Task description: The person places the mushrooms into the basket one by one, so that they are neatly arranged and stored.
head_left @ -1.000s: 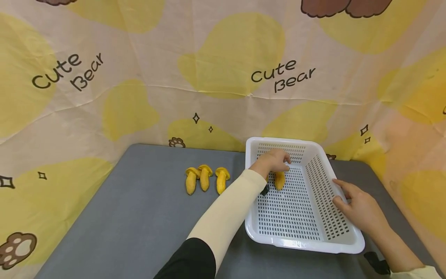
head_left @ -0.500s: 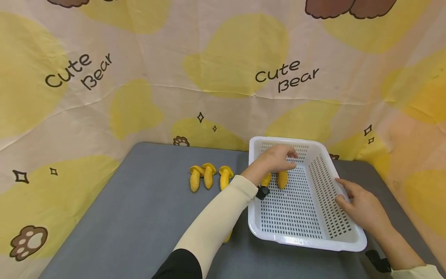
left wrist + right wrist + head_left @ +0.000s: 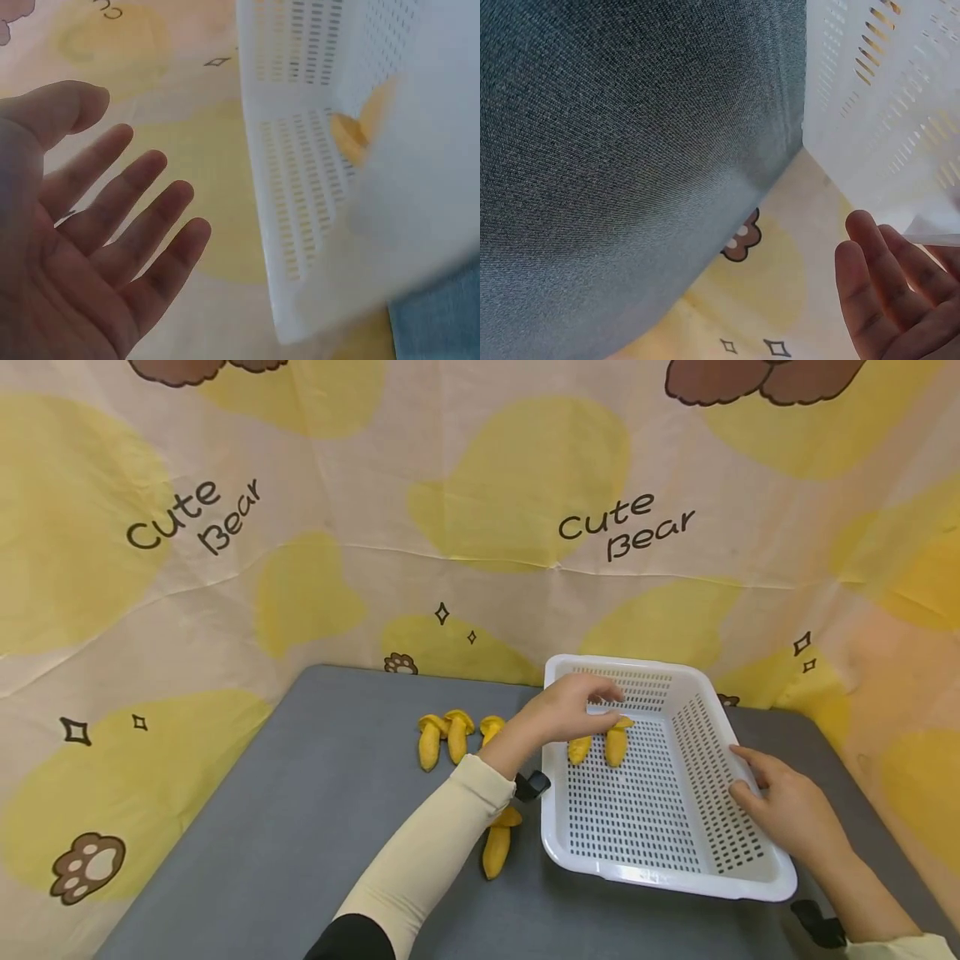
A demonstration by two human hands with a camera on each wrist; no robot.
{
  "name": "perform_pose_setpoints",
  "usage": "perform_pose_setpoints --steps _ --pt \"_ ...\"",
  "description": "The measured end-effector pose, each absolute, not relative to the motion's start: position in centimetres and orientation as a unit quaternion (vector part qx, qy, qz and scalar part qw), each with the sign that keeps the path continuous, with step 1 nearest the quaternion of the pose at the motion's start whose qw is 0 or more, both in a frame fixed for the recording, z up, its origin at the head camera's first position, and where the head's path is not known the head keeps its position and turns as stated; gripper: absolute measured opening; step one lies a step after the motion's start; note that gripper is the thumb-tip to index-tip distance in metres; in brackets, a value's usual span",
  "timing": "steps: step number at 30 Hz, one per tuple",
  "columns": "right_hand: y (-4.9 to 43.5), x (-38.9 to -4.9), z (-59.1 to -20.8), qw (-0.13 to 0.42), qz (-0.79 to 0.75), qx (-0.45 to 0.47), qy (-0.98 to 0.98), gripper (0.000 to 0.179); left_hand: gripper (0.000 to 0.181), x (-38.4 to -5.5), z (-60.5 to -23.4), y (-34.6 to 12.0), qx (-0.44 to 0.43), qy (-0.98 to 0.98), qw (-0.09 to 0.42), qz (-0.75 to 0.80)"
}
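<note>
My left hand (image 3: pixel 573 706), empty with its fingers spread and slightly bent, hangs over the back left of a white plastic basket (image 3: pixel 667 889). In the left wrist view, this left hand (image 3: pixel 112 232) is apart from the basket wall (image 3: pixel 285 195). Two yellow mushrooms lie side by side inside: the left mushroom (image 3: pixel 579 750) is partly covered by the hand, and the right mushroom (image 3: pixel 616 747) shows its cap. My right hand (image 3: pixel 795 810) holds the basket's right rim, thumb at the top edge. Its fingers (image 3: pixel 866 292) are outside the wall, below the rim.
On the grey table (image 3: pixel 300 827), left of the basket, three more mushrooms (image 3: pixel 457 739) stand in a row, the rightmost partly behind the left forearm. Another mushroom (image 3: pixel 497 850) lies nearer, beside the sleeve. A patterned cloth (image 3: pixel 480 485) hangs behind the table.
My left hand has drawn back to the left, uncovering more of the two mushrooms in the basket and another on the table. The right hand stays at the rim. The head view has shifted slightly left.
</note>
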State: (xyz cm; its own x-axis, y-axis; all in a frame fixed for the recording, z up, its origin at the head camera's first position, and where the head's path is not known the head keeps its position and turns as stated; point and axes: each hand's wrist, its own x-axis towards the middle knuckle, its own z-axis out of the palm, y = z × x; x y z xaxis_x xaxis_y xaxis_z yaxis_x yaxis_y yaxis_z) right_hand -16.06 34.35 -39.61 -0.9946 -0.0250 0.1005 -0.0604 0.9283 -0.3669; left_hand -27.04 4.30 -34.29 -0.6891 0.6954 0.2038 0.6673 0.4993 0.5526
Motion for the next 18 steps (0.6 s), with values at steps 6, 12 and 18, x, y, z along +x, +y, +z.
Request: perform_pose_setpoints --steps 6,12,18 --pt "34.4 -16.0 -39.5 0.041 0.192 0.021 -0.980 0.055 0.029 -25.8 -34.5 2.6 0.383 0.866 0.002 0.320" --pt "34.5 -16.0 -39.6 0.044 0.198 0.025 -0.979 0.055 0.025 -24.8 -35.4 1.0 0.381 0.858 -0.026 0.343" --pt "34.6 -16.0 -39.7 0.039 0.205 0.023 -0.978 0.056 0.026 -24.0 -35.8 -0.5 0.369 0.854 -0.043 0.364"
